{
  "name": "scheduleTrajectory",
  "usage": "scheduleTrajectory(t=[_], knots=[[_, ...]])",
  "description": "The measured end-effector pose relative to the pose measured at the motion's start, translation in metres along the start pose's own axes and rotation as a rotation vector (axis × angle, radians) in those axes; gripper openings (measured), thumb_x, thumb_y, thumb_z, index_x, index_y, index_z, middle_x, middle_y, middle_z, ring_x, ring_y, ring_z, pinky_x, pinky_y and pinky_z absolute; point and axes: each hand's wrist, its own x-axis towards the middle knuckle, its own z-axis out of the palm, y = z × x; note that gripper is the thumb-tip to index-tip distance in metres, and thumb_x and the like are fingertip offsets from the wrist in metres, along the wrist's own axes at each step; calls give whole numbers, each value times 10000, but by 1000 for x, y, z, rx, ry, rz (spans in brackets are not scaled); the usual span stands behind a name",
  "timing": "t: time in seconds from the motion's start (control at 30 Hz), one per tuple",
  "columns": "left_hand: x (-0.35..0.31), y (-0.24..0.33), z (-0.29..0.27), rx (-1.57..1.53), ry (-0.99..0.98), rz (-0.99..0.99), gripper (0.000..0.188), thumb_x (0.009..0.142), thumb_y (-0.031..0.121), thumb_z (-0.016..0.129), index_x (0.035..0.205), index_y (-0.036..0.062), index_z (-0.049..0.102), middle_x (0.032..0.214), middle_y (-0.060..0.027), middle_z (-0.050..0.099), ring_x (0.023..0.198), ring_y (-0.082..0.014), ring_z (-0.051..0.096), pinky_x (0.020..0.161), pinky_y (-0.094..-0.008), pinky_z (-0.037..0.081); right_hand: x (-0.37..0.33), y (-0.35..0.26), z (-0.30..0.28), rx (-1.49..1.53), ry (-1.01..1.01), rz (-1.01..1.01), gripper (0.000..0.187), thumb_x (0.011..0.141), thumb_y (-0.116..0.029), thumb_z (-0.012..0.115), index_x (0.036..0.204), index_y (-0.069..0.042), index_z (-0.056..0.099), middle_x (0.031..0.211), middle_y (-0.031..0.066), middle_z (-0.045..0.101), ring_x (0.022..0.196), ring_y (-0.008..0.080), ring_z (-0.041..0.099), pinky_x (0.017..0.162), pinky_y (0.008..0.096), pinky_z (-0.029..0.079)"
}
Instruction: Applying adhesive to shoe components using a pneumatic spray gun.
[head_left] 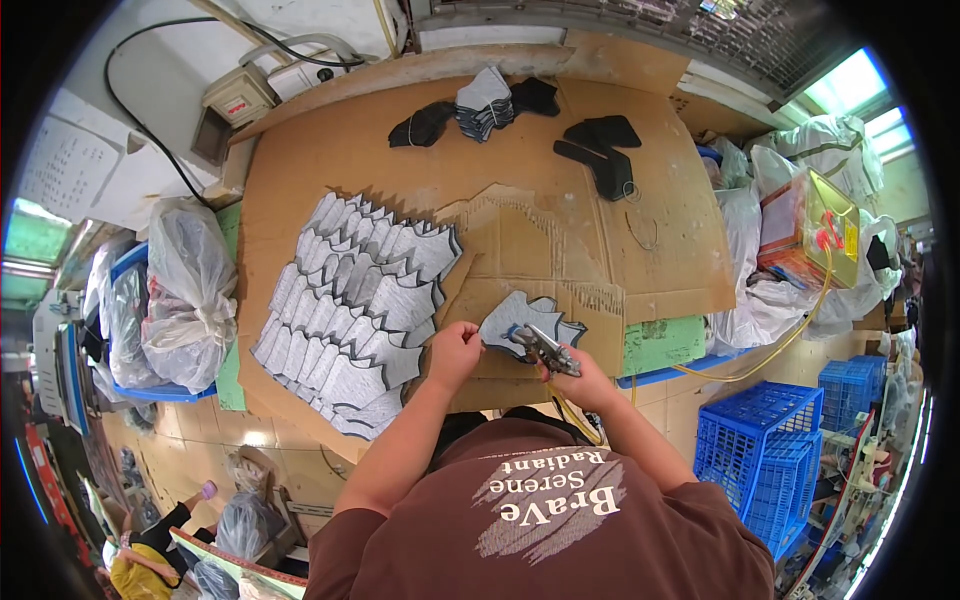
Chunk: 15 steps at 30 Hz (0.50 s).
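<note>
My right hand (585, 385) grips a metal hand-held spray gun (545, 350), with a yellow hose below the hand. The gun's front, with a blue spot beside it, is over a small pile of grey fabric pieces (505, 317) with dark edges and pointed corners. At the pile's left corner my left hand (456, 354) is closed, thumb and finger pinched together. Whether cloth is between those fingertips cannot be made out. Left of that hand, several overlapping rows of similar grey pieces (350, 300) lie fanned across the cardboard (660, 240) covering the table.
Along the far side lie a tied grey bundle (484, 105) and black pieces (603, 150). Bagged goods (185, 300) flank the table at left. A yellowish metal box (815, 225) stands among bags at right. Blue crates (760, 440) are stacked on the floor; another person (145, 570) is at lower left.
</note>
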Motion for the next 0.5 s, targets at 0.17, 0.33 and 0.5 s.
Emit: scheduleTrajectory(t=[0.17,0.33,0.5], knots=[[1,1,2,10,35,76,109,761,50,526,800,-33,585,645,-125,615,577,-179,619,553,-285,475,0,11,-11,48,72,-101,194,732,-11,502,922,-40,529,764,2,547,739,83,493,698,229,398],[1,3,1,59,26,104,106,760,47,524,799,-32,583,642,-133,612,578,-188,619,557,-291,475,-8,-3,-15,61,145,-88,232,737,-3,490,961,-49,527,775,-6,548,733,83,491,697,229,395],[-4,-7,-7,95,81,139,101,759,42,530,816,-30,573,666,-130,613,596,-173,616,562,-282,479,-14,-14,-14,50,137,-19,276,732,-2,479,999,-52,528,818,-6,551,767,85,492,716,230,394]])
